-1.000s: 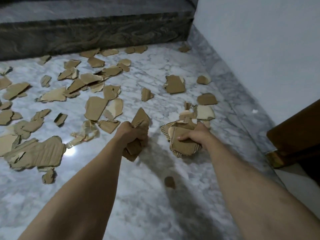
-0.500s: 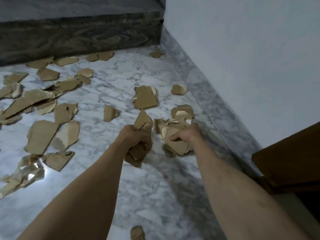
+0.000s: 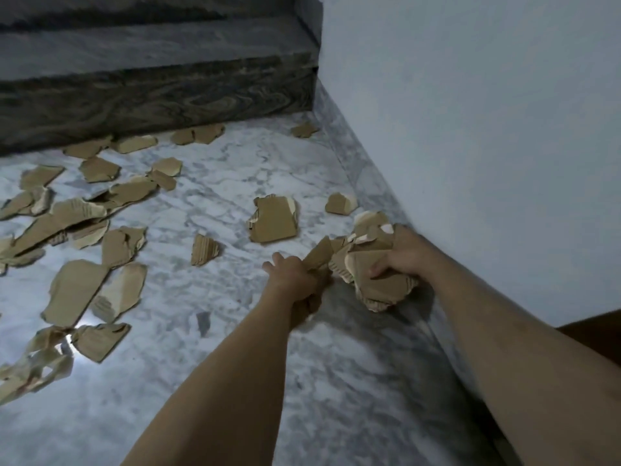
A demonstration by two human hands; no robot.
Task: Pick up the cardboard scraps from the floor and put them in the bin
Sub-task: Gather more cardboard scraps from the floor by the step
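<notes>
Torn brown cardboard scraps lie scattered over the white marble floor (image 3: pixel 208 381). My right hand (image 3: pixel 405 255) grips a thick bundle of scraps (image 3: pixel 376 280) close to the wall's skirting. My left hand (image 3: pixel 294 275) holds a few scraps (image 3: pixel 319 255) right beside that bundle, with one finger sticking out. A large scrap (image 3: pixel 274 220) and a small ribbed one (image 3: pixel 203 250) lie just beyond my hands. Another small scrap (image 3: pixel 340 204) sits near the skirting. No bin is in view.
A dark marble step (image 3: pixel 151 92) runs across the back. A pale wall (image 3: pixel 487 129) closes the right side. Part of a dark wooden object (image 3: pixel 594 334) shows at the right edge. Many more scraps (image 3: pixel 77 290) cover the left floor.
Both hands have moved forward and right toward the wall, each keeping its scraps. The view has swung right, so the left scraps slid out of frame.
</notes>
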